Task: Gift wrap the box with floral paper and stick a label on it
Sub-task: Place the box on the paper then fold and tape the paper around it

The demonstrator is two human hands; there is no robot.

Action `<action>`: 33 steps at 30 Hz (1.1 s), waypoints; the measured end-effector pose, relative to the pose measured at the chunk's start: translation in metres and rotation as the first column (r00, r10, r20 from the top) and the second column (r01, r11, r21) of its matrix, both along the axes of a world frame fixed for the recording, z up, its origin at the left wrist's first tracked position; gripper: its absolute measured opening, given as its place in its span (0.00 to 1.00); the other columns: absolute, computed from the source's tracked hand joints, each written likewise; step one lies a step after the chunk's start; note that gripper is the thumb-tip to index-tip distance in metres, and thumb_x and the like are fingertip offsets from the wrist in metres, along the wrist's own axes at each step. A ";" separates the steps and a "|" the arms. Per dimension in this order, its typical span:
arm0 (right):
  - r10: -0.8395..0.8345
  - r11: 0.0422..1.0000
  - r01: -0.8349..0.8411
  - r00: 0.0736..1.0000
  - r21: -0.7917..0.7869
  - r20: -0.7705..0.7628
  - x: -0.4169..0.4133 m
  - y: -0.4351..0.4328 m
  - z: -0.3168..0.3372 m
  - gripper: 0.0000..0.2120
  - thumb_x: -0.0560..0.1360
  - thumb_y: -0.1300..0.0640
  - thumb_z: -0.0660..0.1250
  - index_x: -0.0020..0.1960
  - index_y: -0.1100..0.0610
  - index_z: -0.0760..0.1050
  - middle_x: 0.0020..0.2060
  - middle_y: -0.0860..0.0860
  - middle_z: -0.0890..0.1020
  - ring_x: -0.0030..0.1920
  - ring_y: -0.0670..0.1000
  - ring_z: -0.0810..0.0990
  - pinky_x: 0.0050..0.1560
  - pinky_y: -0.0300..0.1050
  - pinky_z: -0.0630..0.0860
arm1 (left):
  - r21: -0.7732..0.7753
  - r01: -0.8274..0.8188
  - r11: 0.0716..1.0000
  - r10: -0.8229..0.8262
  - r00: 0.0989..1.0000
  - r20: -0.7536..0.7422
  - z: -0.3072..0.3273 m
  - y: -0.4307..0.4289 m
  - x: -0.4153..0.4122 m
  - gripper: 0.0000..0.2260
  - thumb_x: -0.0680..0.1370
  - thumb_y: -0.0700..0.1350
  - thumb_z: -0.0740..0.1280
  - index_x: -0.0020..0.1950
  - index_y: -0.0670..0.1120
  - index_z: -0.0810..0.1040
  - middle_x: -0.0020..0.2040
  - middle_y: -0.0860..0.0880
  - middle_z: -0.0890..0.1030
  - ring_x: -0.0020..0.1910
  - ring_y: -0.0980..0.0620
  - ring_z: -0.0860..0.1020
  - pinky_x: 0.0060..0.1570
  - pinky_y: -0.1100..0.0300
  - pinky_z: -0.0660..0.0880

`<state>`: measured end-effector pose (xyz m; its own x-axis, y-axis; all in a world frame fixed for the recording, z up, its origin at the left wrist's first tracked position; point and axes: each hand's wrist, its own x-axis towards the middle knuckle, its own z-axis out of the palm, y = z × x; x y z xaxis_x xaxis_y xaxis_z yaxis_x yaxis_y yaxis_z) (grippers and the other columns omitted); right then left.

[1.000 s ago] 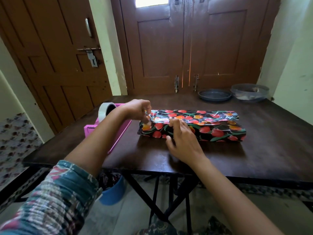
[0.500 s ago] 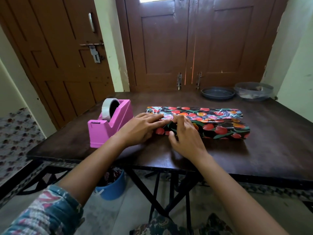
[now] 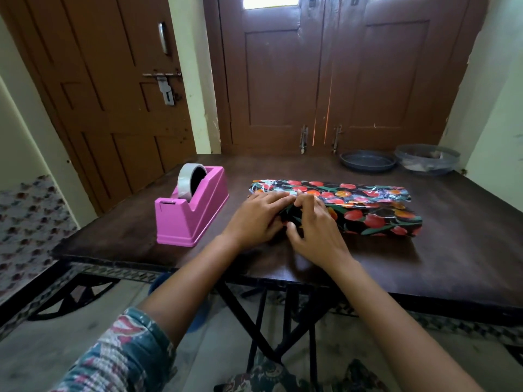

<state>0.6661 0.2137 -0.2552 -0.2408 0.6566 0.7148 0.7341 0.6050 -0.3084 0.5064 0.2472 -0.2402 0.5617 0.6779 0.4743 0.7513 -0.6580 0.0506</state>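
— So, where does the box (image 3: 368, 210) lie?

— On the bench (image 3: 467, 250), a little right of the middle, already covered in the floral paper (image 3: 376, 220). Its long axis runs left to right across the person. Both hands sit at its left end, and the right end reaches well clear of them.

— And what are the hands doing?

— The left hand (image 3: 259, 216) lies over that left end, fingers fairly straight and pointing right, pressing the paper flat on top. I see it gripping nothing. The right hand (image 3: 314, 230) touches it, just to its right. Its fingers curl over the near top edge with the thumb tucked lower, pinching a fold of paper.

— How do the arms come in?

— Both forearms reach forward over the near edge of the bench and converge on that one corner.

— Which hand is nearer the tape?

— The left. The pink tape dispenser (image 3: 192, 213) stands just to its left, cutter end toward the person. I'd guess the left hand goes for a strip while the right pins the fold.

— Is the end closed?

— I can't tell, because the hands cover it. There's no label on what shows.
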 end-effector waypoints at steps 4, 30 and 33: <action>0.017 0.996 -0.024 0.996 -0.084 -0.084 0.006 0.003 0.014 0.21 0.71 0.61 0.65 0.57 0.56 0.56 0.67 0.61 0.69 0.38 0.54 0.76 0.39 0.42 0.68 | 0.014 -0.004 1.000 0.005 0.996 -0.090 0.005 0.004 -0.005 0.26 0.71 0.47 0.55 0.68 0.45 0.72 0.65 0.43 0.75 0.60 0.41 0.76 0.58 0.50 0.72; -0.165 0.980 0.194 0.927 -0.052 0.337 0.035 0.009 0.002 0.33 0.74 0.53 0.63 0.75 0.58 0.55 0.73 0.54 0.63 0.74 0.51 0.58 0.73 0.43 0.43 | 0.232 -0.275 0.933 0.293 0.955 -0.047 0.011 -0.005 -0.003 0.22 0.70 0.51 0.54 0.55 0.49 0.82 0.54 0.50 0.83 0.58 0.49 0.79 0.61 0.55 0.63; -0.062 0.974 0.092 0.987 -0.205 0.149 0.037 0.005 0.011 0.38 0.74 0.51 0.64 0.76 0.54 0.46 0.71 0.54 0.66 0.73 0.52 0.59 0.73 0.42 0.45 | 0.159 -0.373 0.914 0.373 0.927 0.030 0.029 -0.004 0.002 0.19 0.73 0.53 0.56 0.52 0.48 0.83 0.55 0.50 0.83 0.61 0.49 0.76 0.61 0.54 0.64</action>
